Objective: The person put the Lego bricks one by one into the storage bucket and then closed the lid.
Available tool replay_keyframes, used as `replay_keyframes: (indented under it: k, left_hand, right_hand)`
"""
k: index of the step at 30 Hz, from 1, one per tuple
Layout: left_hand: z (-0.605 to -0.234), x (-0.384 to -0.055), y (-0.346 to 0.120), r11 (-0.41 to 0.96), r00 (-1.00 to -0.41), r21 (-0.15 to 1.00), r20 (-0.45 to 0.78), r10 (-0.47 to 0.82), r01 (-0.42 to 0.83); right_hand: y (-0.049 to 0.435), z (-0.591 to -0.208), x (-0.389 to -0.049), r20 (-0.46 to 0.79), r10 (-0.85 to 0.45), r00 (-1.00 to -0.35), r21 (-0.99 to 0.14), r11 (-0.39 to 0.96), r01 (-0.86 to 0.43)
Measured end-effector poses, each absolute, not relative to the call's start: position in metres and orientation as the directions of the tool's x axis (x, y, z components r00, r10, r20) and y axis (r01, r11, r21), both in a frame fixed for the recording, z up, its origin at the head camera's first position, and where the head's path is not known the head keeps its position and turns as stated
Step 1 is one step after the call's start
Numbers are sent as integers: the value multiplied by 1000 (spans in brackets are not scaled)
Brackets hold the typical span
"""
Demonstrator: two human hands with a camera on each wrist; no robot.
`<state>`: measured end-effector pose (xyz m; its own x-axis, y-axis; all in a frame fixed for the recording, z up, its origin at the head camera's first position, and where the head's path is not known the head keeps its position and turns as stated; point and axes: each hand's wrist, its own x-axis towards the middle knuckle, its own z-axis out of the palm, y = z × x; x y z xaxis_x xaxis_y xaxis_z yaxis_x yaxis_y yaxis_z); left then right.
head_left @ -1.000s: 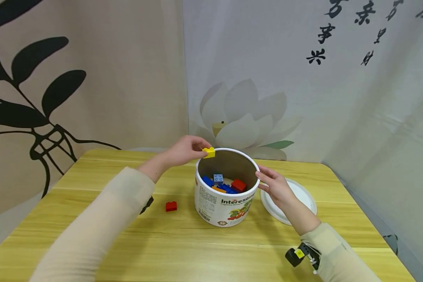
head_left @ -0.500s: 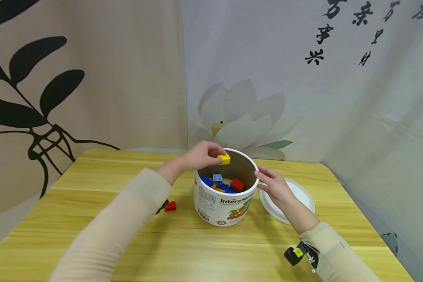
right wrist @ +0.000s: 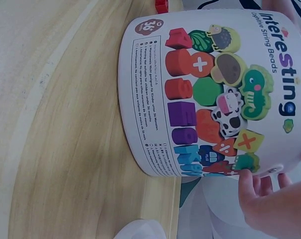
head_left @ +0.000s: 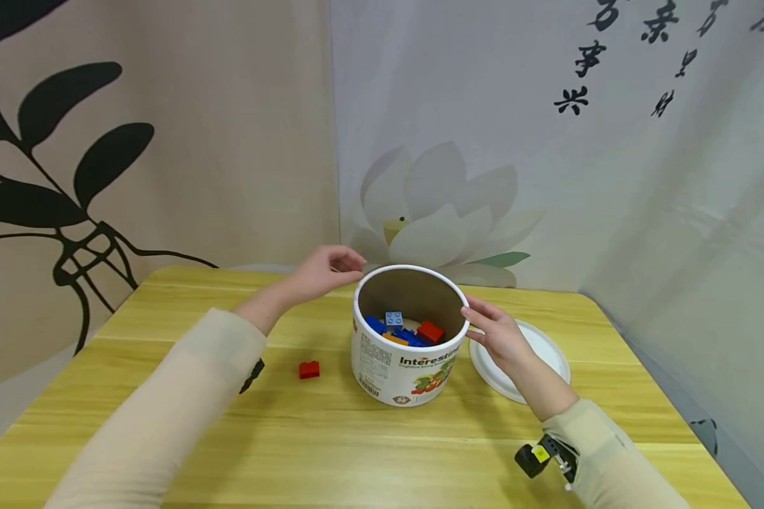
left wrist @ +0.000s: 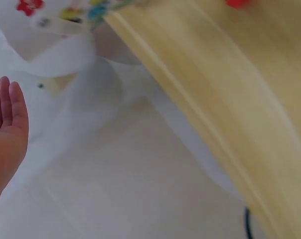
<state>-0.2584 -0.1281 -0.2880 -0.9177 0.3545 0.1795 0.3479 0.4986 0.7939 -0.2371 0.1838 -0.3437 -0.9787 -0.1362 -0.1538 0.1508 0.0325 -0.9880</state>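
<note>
A white round bucket (head_left: 382, 378) with a printed label stands upright on the table. Inside it lie several toy bricks, among them a light blue brick (head_left: 393, 320) and a red brick (head_left: 430, 332). My left hand (head_left: 325, 272) hovers at the bucket's left rim, fingers extended and nothing in them; the left wrist view shows its bare palm (left wrist: 6, 134). My right hand (head_left: 496, 332) holds the bucket's right side at the rim, and its thumb lies on the outer wall in the right wrist view. Left of the bucket, a red brick (head_left: 309, 370) sits on the table.
A white round lid (head_left: 544, 353) lies flat on the table at the right, partly behind my right forearm. The wooden table (head_left: 331, 452) ends at a back edge just beyond the bucket. A printed curtain (head_left: 261, 141) hangs behind it.
My left hand carried a yellow brick over the bucket, and has since let it go and drawn back left to the rim. The yellow brick is out of sight. My right hand stays put.
</note>
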Motion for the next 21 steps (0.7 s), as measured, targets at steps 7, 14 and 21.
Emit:
replay_keyframes:
  k: [7, 14, 21]
  left_hand:
    - [-315, -249, -168, 560, -940, 776, 124, 318, 291]
    - [-350, -234, -187, 575, -941, 780, 50, 333, 245]
    - [-384, -218, -198, 559, -937, 812, -46, 346, 166]
  right_hand:
    - [184, -343, -237, -153, -135, -979, -988, 34, 150]
    - [186, -344, -237, -153, -134, -979, -988, 38, 149]
    - [185, -343, -237, -148, -150, -977, -989, 50, 142]
